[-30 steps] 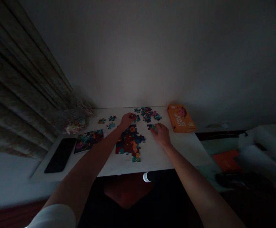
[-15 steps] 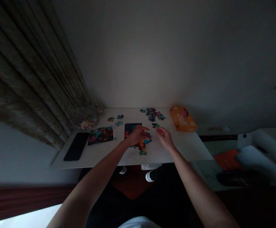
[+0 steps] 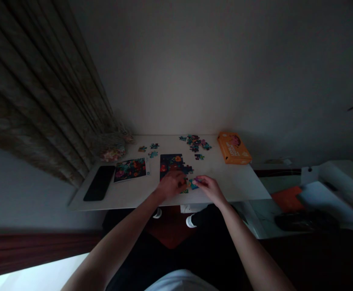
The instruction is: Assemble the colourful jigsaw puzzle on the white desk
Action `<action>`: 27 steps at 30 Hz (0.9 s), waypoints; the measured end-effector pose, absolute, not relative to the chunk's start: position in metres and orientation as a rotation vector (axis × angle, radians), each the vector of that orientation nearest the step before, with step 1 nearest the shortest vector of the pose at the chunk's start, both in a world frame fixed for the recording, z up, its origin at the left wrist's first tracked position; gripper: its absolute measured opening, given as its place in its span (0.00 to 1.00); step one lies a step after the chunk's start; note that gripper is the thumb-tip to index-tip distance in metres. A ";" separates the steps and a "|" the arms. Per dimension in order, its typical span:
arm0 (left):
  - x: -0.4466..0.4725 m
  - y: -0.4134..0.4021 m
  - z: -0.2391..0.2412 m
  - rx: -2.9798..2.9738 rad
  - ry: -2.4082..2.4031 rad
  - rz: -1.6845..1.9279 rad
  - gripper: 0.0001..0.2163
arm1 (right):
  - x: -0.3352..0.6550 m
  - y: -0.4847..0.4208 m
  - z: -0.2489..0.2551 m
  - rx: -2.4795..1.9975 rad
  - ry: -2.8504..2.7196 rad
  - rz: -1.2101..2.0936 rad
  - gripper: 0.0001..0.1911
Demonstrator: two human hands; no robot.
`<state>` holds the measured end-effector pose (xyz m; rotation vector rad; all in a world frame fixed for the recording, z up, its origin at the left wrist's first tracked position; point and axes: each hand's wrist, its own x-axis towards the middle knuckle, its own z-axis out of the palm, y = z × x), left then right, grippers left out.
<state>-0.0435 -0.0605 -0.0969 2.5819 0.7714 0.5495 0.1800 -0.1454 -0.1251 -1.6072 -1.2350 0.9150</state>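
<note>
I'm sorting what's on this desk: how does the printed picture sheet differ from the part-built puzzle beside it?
The picture sheet has straight edges all round; the part-built puzzle has a jagged right side. The sheet lies untouched, while the left hand rests on the puzzle's near end. Both lie flat on the white table, dark with bright colours.

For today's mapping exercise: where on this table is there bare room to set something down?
Bare: the table between right hand and orange box; between phone and left hand, near edge. Crowded: around the puzzle and loose pieces.
</note>
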 end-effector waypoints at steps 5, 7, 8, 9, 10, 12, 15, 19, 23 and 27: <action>-0.063 -0.074 -0.116 2.727 0.770 0.504 0.22 | 0.169 -0.147 -0.129 -1.608 -1.223 0.931 0.20; -0.065 -0.076 -0.122 2.731 0.772 0.481 0.22 | 0.166 -0.147 -0.129 -1.673 -1.239 0.883 0.17; -0.065 -0.076 -0.123 2.732 0.771 0.475 0.22 | 0.165 -0.147 -0.129 -1.725 -1.260 0.849 0.15; -0.065 -0.077 -0.124 2.734 0.771 0.473 0.22 | 0.165 -0.148 -0.128 -1.781 -1.285 0.813 0.14; -0.065 -0.077 -0.125 2.737 0.768 0.475 0.22 | 0.165 -0.148 -0.127 -1.838 -1.312 0.778 0.13; -0.065 -0.078 -0.125 2.745 0.763 0.493 0.22 | 0.164 -0.149 -0.124 -1.934 -1.361 0.720 0.11; -0.065 -0.079 -0.124 2.761 0.762 0.523 0.21 | 0.160 -0.149 -0.118 -2.032 -1.410 0.658 0.09; -0.065 -0.081 -0.123 2.799 0.747 0.528 0.20 | 0.155 -0.147 -0.113 -2.148 -1.446 0.583 0.09; -0.065 -0.081 -0.124 2.828 0.629 0.529 0.16 | 0.153 -0.147 -0.112 -2.198 -1.470 0.520 0.10; -0.065 -0.080 -0.126 2.825 0.496 0.503 0.16 | 0.153 -0.148 -0.111 -2.184 -1.453 0.557 0.09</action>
